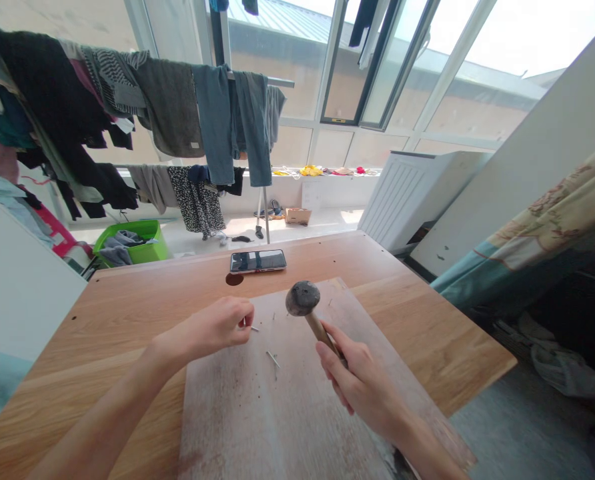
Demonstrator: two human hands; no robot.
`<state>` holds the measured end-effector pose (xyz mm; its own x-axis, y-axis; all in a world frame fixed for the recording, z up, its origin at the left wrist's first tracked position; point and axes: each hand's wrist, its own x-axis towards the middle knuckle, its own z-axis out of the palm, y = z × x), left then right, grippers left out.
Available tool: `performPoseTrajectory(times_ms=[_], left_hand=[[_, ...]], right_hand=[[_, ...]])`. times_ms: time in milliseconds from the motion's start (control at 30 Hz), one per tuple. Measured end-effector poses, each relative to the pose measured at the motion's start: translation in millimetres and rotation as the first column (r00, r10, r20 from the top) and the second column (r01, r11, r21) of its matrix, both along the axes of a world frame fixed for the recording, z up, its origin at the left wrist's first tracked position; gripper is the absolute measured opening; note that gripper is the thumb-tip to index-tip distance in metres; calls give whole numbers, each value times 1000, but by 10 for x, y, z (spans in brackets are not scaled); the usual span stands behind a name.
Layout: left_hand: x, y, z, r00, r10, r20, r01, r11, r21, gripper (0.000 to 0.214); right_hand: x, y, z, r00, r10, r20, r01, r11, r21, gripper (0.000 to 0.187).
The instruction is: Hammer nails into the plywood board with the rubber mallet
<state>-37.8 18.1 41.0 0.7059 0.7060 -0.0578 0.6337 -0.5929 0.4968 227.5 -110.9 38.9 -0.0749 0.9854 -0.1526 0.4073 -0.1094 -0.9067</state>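
- Gripping hammer (302,298) in right hand (360,373), above board's (237,427) far half.
- Judged head-heavy, stiff; best held low on handle (321,330).
- Found left hand (222,325) curled by nail (255,328) near board's far-left corner; cannot tell if pinching.
- Noted phone (258,261) near table's (117,313) far edge.

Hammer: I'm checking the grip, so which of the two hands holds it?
The right hand, wrapped around the handle of the hammer; the left hand is apart from it, beside a nail.
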Motion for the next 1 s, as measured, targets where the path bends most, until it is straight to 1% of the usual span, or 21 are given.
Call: performPoseTrajectory(times_ms=[67, 200, 300, 500, 667, 833, 1000], left_hand=[[9, -24, 17, 999, -6, -32, 6, 1000, 24, 8], [67, -91, 61, 984, -9, -177, 37, 987, 159, 13], [107, -106, 58, 973, 2, -231, 45, 979, 198, 15], [99, -68, 24, 979, -26, -200, 77, 965, 251, 13], [102, -61, 38, 977, -31, -212, 85, 964, 251, 13], [123, -56, -1, 977, -75, -198, 123, 962, 245, 15], [119, -51, -29, 976, -60, -208, 116, 955, 273, 17]], right_hand=[[-3, 2, -3, 1000, 7, 5, -7, 1000, 2, 46], [-9, 6, -12, 1000, 16, -5, -16, 1000, 0, 45], [-22, 4, -13, 1000, 20, -13, -20, 1000, -1, 45], [-30, -18, -1, 1000, 17, -10, -17, 1000, 4, 45], [-26, -22, 11, 1000, 22, -12, -22, 1000, -2, 45], [-14, -2, -9, 1000, 24, -19, -24, 1000, -8, 45], [-14, -7, -20, 1000, 27, -14, -27, 1000, -1, 44]])
